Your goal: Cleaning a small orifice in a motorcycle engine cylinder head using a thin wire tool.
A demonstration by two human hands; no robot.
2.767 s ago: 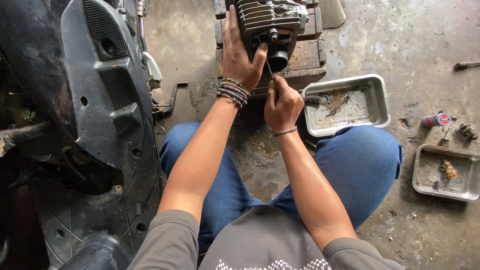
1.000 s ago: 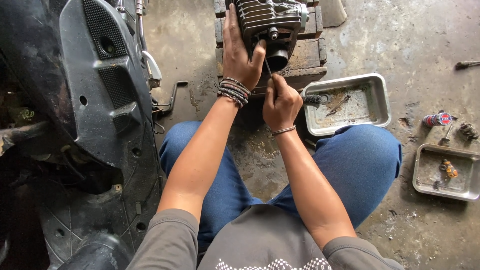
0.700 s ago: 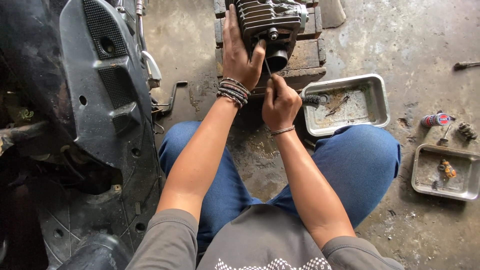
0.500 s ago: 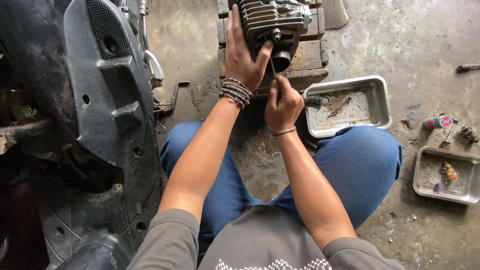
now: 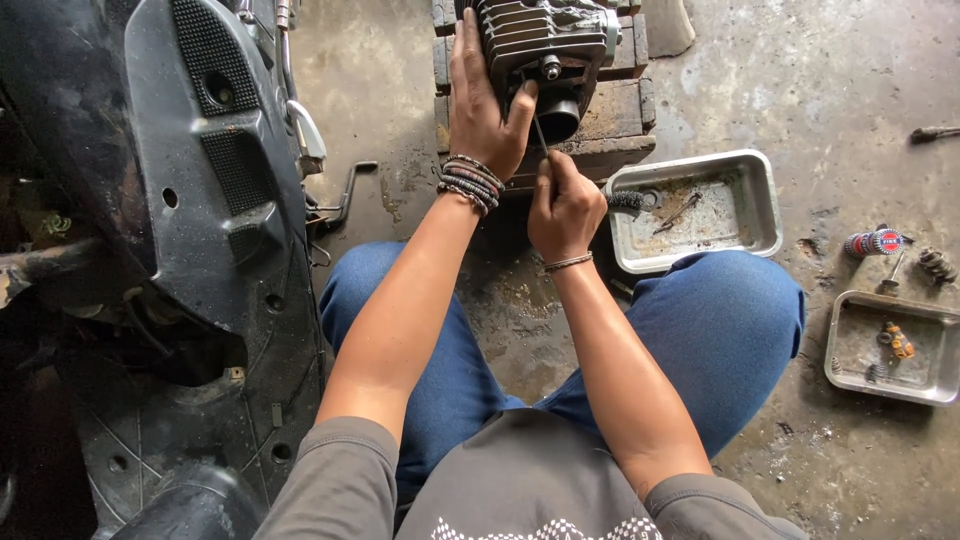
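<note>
the left hand [image 5: 483, 110] lies flat against the near left side of a finned metal engine part [image 5: 545, 40], its fingers stretched up along the fins and the thumb hooked under the lower edge, so the hand braces the part rather than closing around it. beaded bracelets [image 5: 470, 183] ring the left wrist. the engine part sits on a stack of weathered wooden blocks [image 5: 610, 110] on the concrete floor [image 5: 820, 90], straight ahead of the person's knees.

the right hand [image 5: 563, 205] is just below, fingers curled tight around a thin metal tool [image 5: 541, 140] whose shaft points up toward the dark round port on the underside of the engine part. whether the tip touches the port cannot be told. a thin bracelet sits on the right wrist.

just right of the right hand a shallow metal tray [image 5: 760, 215] rests on the floor, with a small wire brush and a slim tool lying in it. a second metal tray [image 5: 850, 370] with small parts sits further right, beside the blue-jeaned knee. black scooter bodywork [image 5: 210, 180] fills the left side.
</note>
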